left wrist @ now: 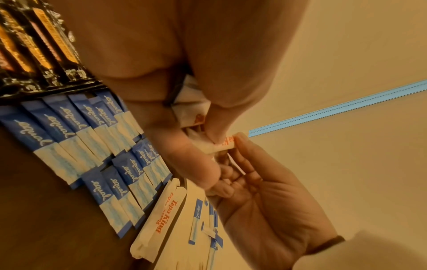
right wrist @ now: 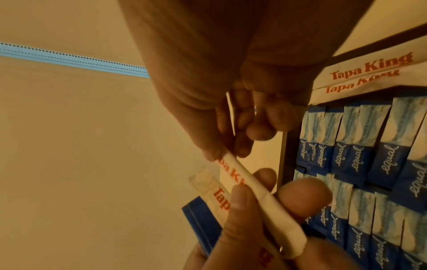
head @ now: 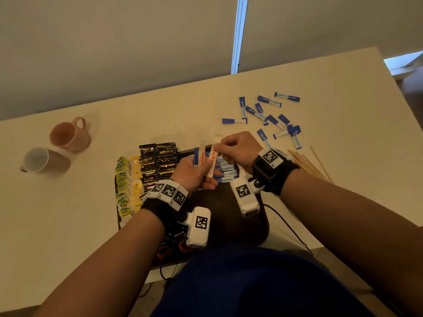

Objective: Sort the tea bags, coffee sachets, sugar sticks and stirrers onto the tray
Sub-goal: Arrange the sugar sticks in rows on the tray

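White paper sugar stick with orange "Tapa King" lettering (head: pixel 211 163), held upright above the far part of the dark brown tray (head: pixel 247 225). The right hand (head: pixel 239 148) pinches its upper end between thumb and forefinger; the left hand (head: pixel 196 171) is curled round its lower part and also holds a second white stick (head: pixel 201 154) and at least one blue sachet edge (right wrist: pixel 198 215). Both hands are thus closed on paper sticks, neither free.

On the tray below lie rows of blue-and-white "equal" sweetener sticks (left wrist: pixel 76 138), and beside them two white "Tapa King" sticks (right wrist: pixel 367 73) already laid flat near the tray's right edge. Further left sit black-and-gold coffee sachets (head: pixel 160 161) and yellow-and-green tea bags (head: pixel 128 181) in columns.

Step in hand, as judged: drawing one white stick out of the left hand's bundle in order to set it with its like on the tray. The next move calls for the left hand to ease its hold enough to release that stick alone, and for the right hand to carry it down flat alongside the two white sticks, parallel and just beside them.

Still unsorted on the cream table (head: pixel 68 225): scattered blue sweetener sticks (head: pixel 270 115) and a bunch of wooden stirrers (head: pixel 309 163). Two pink mugs (head: pixel 68 136) stand well apart to the left.
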